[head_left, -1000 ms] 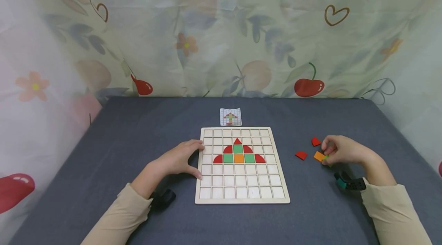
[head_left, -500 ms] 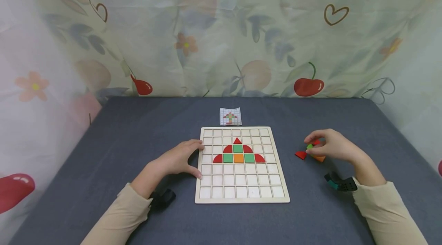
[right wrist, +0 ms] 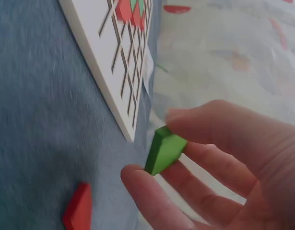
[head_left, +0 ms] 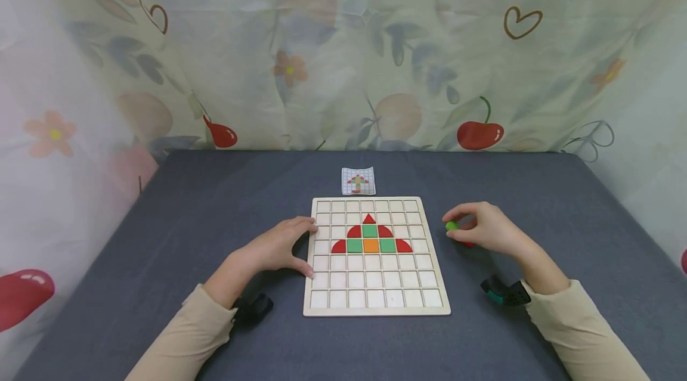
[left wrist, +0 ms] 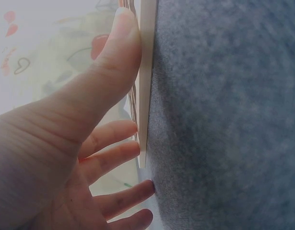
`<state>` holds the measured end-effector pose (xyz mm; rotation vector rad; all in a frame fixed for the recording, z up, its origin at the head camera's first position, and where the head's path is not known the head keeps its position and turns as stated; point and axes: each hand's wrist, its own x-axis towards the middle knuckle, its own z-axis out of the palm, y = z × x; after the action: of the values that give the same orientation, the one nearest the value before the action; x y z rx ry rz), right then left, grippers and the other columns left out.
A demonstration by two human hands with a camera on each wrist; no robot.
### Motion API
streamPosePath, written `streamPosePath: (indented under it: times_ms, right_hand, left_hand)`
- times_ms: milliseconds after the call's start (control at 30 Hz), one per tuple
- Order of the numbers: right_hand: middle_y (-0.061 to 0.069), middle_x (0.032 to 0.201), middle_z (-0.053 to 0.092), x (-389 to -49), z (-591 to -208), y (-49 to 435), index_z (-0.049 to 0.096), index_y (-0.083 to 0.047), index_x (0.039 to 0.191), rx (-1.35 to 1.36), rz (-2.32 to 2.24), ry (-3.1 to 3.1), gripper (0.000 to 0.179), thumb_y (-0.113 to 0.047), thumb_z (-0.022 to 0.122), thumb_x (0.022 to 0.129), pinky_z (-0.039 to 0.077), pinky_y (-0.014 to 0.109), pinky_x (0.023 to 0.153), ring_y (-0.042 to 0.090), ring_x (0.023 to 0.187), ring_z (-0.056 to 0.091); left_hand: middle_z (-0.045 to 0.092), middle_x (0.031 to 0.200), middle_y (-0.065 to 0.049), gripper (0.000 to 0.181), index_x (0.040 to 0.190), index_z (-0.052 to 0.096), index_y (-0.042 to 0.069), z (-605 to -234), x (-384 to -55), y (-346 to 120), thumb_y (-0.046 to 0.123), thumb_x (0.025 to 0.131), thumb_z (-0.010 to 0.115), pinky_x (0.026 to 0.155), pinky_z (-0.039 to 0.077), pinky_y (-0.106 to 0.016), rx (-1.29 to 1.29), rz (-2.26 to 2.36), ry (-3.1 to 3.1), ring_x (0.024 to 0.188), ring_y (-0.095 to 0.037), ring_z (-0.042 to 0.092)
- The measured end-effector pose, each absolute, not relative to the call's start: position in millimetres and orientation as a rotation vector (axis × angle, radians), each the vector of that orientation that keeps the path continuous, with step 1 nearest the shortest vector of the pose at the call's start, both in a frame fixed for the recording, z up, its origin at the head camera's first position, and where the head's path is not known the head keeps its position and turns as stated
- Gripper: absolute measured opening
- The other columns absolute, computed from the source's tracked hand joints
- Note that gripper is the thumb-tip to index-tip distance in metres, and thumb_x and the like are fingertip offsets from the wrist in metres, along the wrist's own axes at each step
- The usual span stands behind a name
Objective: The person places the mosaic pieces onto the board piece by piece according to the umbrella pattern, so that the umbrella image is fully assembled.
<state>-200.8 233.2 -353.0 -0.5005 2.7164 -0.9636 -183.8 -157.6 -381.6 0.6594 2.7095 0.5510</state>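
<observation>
My right hand [head_left: 491, 229] pinches a bright green square tile [right wrist: 166, 152] between thumb and fingertips, above the table just right of the wooden grid board [head_left: 376, 299]. Below that hand lies a red quarter-round tile [right wrist: 79, 208], mostly covered in the head view. With thumb and fingers spread, my left hand [head_left: 274, 244] touches the board's left edge; the left wrist view shows its thumb [left wrist: 121, 52] along that edge. Set in the board's cells are a red triangle [head_left: 368, 219], several red quarter-rounds [head_left: 404, 247], green squares [head_left: 369, 232] and one orange square [head_left: 371, 246].
A small paper card [head_left: 349, 189] printed with a coloured grid pattern lies just behind the board. The table has a dark grey cover [head_left: 241, 190]. Patterned fabric [head_left: 343, 83] hangs along the back and sides. The other loose tiles are hidden by the right hand and forearm.
From the loose tiles at the right, my right hand has lifted the bright green square and moved left toward the board, passing over the red and orange tiles. The left hand stays put.
</observation>
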Motion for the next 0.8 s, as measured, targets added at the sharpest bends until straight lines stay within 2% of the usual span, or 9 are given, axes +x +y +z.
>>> streamPosePath:
  times_ms: [200, 533, 800]
  right_hand:
    - [0.018, 0.106, 0.064, -197.4, -358.8, 218.1, 0.065, -0.001, 0.109, -0.558, -1.031, 2.681, 0.028, -0.01, 0.068, 0.083, 0.046, 0.023, 0.055, 0.015, 0.065, 0.064]
    - [0.015, 0.105, 0.065, -193.2, -363.9, 195.3, 0.06, -0.002, 0.113, -0.682, -0.995, 2.69, 0.037, -0.01, 0.072, 0.079, 0.051, 0.023, 0.066, 0.014, 0.076, 0.063]
    - [0.012, 0.101, 0.066, -189.1, -366.6, 181.1, 0.063, -0.002, 0.103, -0.689, -1.012, 2.663, 0.029, -0.011, 0.074, 0.078, 0.053, 0.021, 0.068, 0.016, 0.083, 0.063]
  left_hand:
    - [0.038, 0.147, -0.014, 0.089, 0.136, 0.044, 0.005, -380.1, -183.2, -157.2, 0.043, 0.065, 0.082, 0.111, 0.032, -0.046, 0.643, 0.559, 2.703, 0.136, -0.031, 0.035]
    - [0.038, 0.147, -0.014, 0.09, 0.137, 0.044, 0.005, -379.7, -183.6, -156.5, 0.044, 0.065, 0.081, 0.11, 0.033, -0.047, 0.644, 0.551, 2.697, 0.136, -0.031, 0.035]
    - [0.037, 0.147, -0.013, 0.09, 0.137, 0.044, 0.006, -379.5, -183.3, -155.7, 0.044, 0.065, 0.082, 0.11, 0.033, -0.047, 0.637, 0.551, 2.702, 0.136, -0.031, 0.035]
